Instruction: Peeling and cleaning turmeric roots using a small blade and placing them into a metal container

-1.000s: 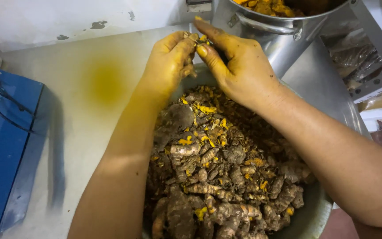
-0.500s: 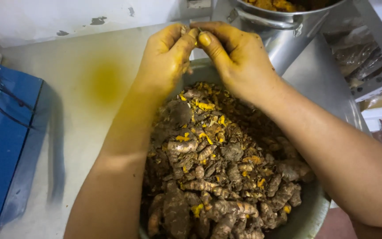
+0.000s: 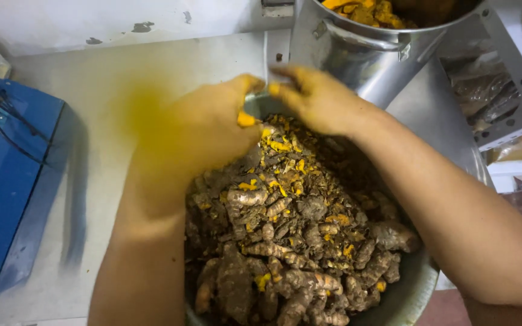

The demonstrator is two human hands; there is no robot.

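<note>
Bright, even light; both hands motion-blurred, perhaps slightly soft at edges.

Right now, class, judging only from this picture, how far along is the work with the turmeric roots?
Done: orange pieces already lie in the steel pot behind. In hand: the left hand pinches a bright yellow piece, and the right hand hovers close beside it; the motion is blurred. Left: the big bowl is heaped with brown unpeeled roots, so most of it remains.

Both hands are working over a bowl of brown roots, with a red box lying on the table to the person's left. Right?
Not quite: the box is blue, not red, as the head view shows. Both the left hand and right hand are over the bowl of brown roots.
</note>
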